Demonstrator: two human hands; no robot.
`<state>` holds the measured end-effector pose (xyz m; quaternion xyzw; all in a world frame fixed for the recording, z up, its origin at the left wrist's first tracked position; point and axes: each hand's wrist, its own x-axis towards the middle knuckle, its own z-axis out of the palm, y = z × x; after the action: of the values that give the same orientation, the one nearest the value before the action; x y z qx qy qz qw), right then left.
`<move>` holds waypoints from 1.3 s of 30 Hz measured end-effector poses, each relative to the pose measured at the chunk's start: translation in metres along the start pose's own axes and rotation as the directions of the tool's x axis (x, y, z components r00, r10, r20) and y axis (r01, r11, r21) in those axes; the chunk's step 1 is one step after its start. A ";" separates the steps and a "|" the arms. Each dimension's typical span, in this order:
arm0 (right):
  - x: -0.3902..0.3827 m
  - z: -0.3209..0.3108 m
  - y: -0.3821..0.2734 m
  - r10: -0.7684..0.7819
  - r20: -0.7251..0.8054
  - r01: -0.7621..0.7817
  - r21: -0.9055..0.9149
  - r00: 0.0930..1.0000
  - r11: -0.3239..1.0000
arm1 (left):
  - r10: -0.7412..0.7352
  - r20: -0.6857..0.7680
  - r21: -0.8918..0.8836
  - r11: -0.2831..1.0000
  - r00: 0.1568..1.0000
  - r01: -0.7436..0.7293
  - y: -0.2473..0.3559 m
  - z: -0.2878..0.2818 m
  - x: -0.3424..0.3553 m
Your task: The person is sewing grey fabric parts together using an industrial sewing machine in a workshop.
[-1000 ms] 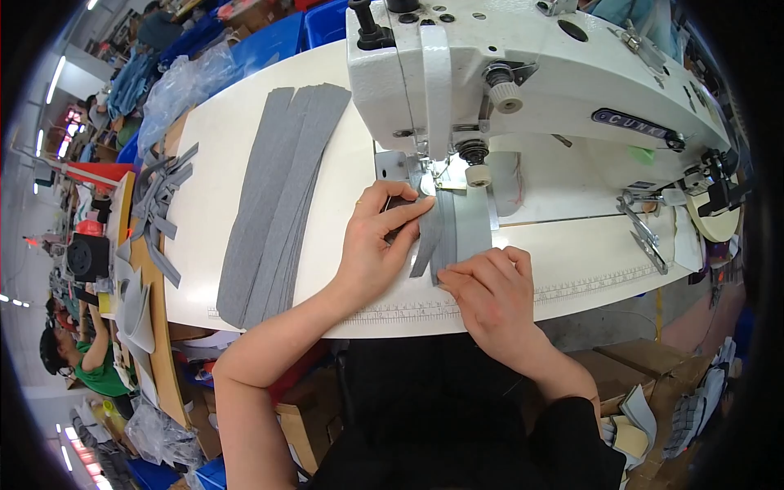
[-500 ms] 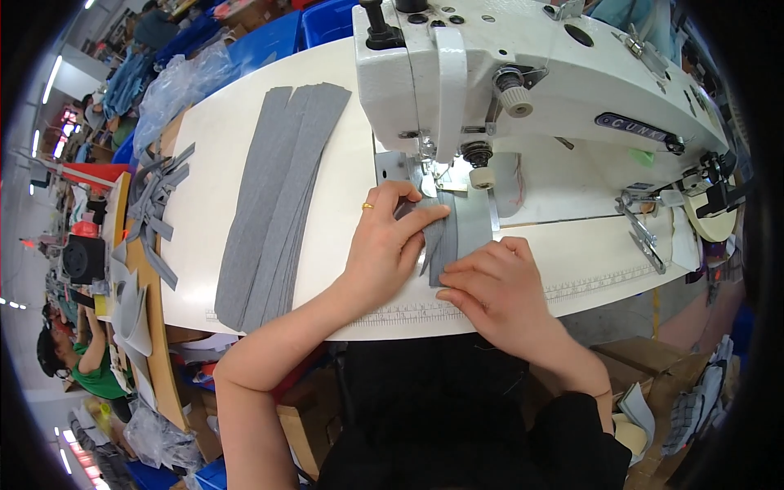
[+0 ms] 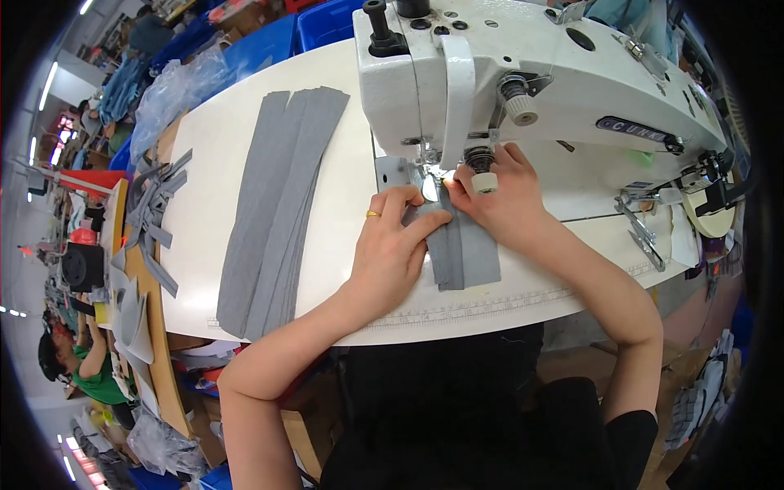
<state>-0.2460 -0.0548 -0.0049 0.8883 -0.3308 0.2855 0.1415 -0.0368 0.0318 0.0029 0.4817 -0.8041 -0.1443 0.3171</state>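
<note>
A folded grey fabric piece (image 3: pixel 457 257) lies below the presser foot (image 3: pixel 430 186) of a white sewing machine (image 3: pixel 506 73), its near end flat on the table. My left hand (image 3: pixel 390 245), with a ring on one finger, bears on its left side, fingers curled and thumb laid across the cloth. Close to the needle, my right hand (image 3: pixel 510 200) has its thumb and fingertips closed at the fabric's right edge; a knob partly hides these fingers. A stack of long grey fabric strips (image 3: pixel 282 204) rests on the table to the left.
Narrow grey scraps (image 3: pixel 155 204) hang at the table's left edge. Behind are a clear plastic bag (image 3: pixel 180 90) and blue bins (image 3: pixel 327 24). A metal lever (image 3: pixel 645 237) stands at the right. A co-worker in green (image 3: pixel 98 371) sits far left.
My right hand has moved up from the fabric's near end to beside the presser foot. The fabric's right part now lies spread out in view. My left hand has barely moved.
</note>
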 end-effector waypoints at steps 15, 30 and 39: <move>-0.008 -0.026 -0.008 0.319 0.117 -0.339 0.291 0.941 0.895 | -0.200 -0.088 -0.315 0.935 0.976 0.163 0.002 -0.004 -0.002; -0.022 -0.024 -0.010 0.106 0.124 -0.148 0.409 0.987 0.900 | -0.206 -0.085 -0.289 0.941 0.975 0.174 -0.006 0.001 -0.004; -0.022 -0.022 -0.011 0.104 0.079 -0.125 0.356 0.991 0.926 | -0.178 -0.050 -0.257 0.953 0.983 0.160 -0.007 0.000 -0.003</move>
<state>-0.2620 -0.0258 -0.0014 0.8862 -0.3282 0.3230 -0.0504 -0.0309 0.0306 -0.0020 0.5094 -0.7231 -0.2543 0.3911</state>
